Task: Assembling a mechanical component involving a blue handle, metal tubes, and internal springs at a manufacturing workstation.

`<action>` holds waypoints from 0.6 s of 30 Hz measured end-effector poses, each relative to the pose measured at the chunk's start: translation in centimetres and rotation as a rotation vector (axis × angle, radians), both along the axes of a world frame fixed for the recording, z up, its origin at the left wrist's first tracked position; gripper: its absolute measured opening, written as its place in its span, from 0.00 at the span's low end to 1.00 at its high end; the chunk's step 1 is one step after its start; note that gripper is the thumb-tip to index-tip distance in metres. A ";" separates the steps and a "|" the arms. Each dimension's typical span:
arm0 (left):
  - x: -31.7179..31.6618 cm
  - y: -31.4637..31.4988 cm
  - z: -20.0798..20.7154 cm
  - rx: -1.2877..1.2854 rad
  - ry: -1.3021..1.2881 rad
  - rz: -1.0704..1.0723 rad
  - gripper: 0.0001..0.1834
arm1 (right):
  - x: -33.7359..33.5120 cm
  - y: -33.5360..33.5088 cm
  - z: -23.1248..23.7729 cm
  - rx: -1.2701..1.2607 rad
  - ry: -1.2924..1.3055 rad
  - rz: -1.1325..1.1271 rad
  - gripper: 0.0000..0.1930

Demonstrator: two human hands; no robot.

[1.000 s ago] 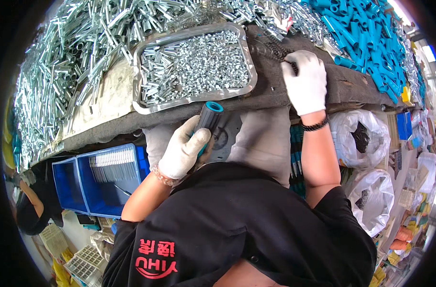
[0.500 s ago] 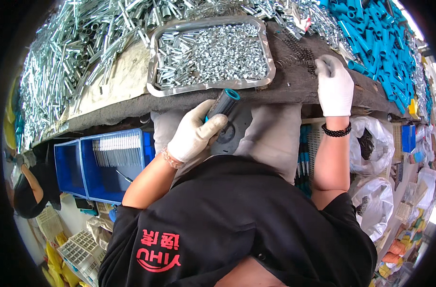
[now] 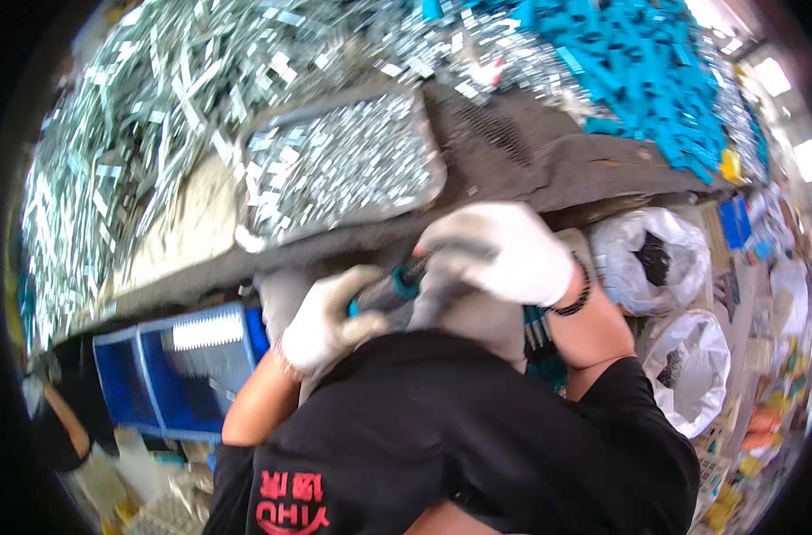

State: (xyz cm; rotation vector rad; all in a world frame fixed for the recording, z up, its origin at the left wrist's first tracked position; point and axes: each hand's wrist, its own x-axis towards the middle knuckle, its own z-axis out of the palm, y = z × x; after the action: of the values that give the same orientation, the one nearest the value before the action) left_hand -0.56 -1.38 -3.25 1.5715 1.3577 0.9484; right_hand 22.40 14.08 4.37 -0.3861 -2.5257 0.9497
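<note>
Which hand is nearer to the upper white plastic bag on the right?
Right. The right hand is left of the white plastic bag, apart from it; the left hand is farther left, holding a dark tube.

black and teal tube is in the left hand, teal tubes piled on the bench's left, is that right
Wrong side: the teal tubes are piled on the right, as the head view shows; the left hand holds the black and teal tube.

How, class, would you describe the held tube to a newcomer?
From the cluttered workbench, look below its front edge to the gloved left hand. It holds the tube: dark with a teal end, unlike the blue pieces heaped above.
</note>
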 end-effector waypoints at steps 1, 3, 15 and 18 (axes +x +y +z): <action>0.2 0.0 0.0 -0.019 -0.022 -0.018 0.35 | 0.0 -0.4 -0.4 -0.074 -0.027 -0.001 0.10; 0.7 -0.2 1.0 -0.116 -0.057 0.013 0.38 | 0.1 -0.9 -1.2 0.010 -0.028 -0.033 0.08; -1.3 -1.0 -1.1 -0.143 -0.306 0.215 0.45 | 10.5 20.4 -0.3 0.401 0.158 -0.996 0.14; -1.3 -0.5 0.8 -0.182 -0.547 0.294 0.47 | 13.2 28.2 1.0 0.447 0.140 -1.142 0.15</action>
State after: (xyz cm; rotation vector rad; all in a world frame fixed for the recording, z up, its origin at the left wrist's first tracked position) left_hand -1.87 -1.91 -2.42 0.8944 1.2470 1.2779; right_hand 35.60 42.30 5.39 -1.3235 -1.7963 -0.0337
